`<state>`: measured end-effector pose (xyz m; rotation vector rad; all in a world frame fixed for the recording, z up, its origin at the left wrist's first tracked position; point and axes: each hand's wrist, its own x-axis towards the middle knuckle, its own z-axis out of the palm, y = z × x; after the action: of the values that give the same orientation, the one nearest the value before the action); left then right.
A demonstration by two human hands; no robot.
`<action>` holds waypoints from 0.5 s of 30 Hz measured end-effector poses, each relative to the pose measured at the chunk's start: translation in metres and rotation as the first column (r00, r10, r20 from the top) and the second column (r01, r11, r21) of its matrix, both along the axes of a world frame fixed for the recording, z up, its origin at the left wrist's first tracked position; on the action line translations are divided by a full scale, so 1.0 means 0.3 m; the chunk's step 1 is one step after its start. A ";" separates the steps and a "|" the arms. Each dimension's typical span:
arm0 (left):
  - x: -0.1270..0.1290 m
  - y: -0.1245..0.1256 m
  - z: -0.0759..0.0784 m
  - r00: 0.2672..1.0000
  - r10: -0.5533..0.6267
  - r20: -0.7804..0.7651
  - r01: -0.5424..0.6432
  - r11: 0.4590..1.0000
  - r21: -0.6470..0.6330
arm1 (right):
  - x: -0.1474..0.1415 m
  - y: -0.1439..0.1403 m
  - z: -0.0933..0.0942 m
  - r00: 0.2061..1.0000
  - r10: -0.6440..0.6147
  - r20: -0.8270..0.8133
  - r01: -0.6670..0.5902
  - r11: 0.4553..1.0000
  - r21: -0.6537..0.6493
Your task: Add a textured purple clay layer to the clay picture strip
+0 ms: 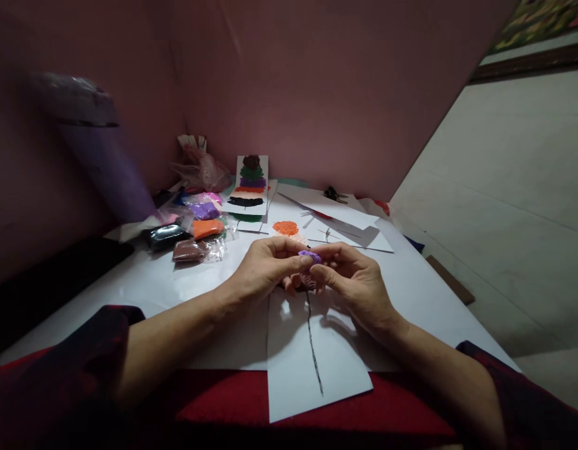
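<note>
Sleeves (73,375), card (293,356) lengthwise forward beneath clay (310,255)

Held between the fingertips of the left hand (259,265) and right hand (364,284): one purple clay-like lump (310,256), above a white sheet (293,369) with a black drawn line (313,347), its near end overhanging the front edge of the white tabletop (209,334). At left on the tabletop: clear-wrapped packets, including black (167,237), brown (189,251), orange (207,229) and purple (204,210). Behind: one card with stacked coloured bands (250,183), a textured orange patch (286,227), further white papers (364,217).
</note>
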<state>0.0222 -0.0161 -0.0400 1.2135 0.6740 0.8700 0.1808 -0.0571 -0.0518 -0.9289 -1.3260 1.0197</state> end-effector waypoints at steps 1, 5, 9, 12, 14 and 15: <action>0.001 0.001 -0.005 1.000 0.011 -0.007 -0.011 1.000 0.019 | -0.001 -0.002 0.001 1.000 -0.010 0.027 0.010 1.000 0.015; 0.003 0.002 -0.013 0.999 0.036 -0.026 -0.035 0.999 0.020 | 0.001 0.000 -0.002 0.994 -0.067 0.082 0.067 0.998 0.004; 0.003 -0.001 -0.006 0.999 0.002 -0.047 -0.002 1.000 0.005 | 0.000 0.002 -0.005 0.997 -0.027 0.076 0.027 1.000 0.010; 0.004 0.000 -0.003 0.999 -0.010 -0.034 0.011 1.000 0.016 | -0.004 0.000 -0.004 0.998 -0.013 0.067 0.011 1.000 0.022; 0.005 -0.001 -0.003 1.000 -0.010 -0.020 0.011 1.000 0.028 | -0.005 -0.001 -0.002 0.998 -0.013 0.065 0.011 1.000 0.023; 0.006 -0.002 -0.004 1.000 -0.008 -0.013 0.008 0.999 0.031 | -0.004 -0.001 0.000 0.998 -0.019 0.062 0.018 1.000 0.019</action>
<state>0.0241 -0.0168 -0.0411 1.2503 0.6675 0.8692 0.1796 -0.0575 -0.0518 -0.9638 -1.3735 0.9696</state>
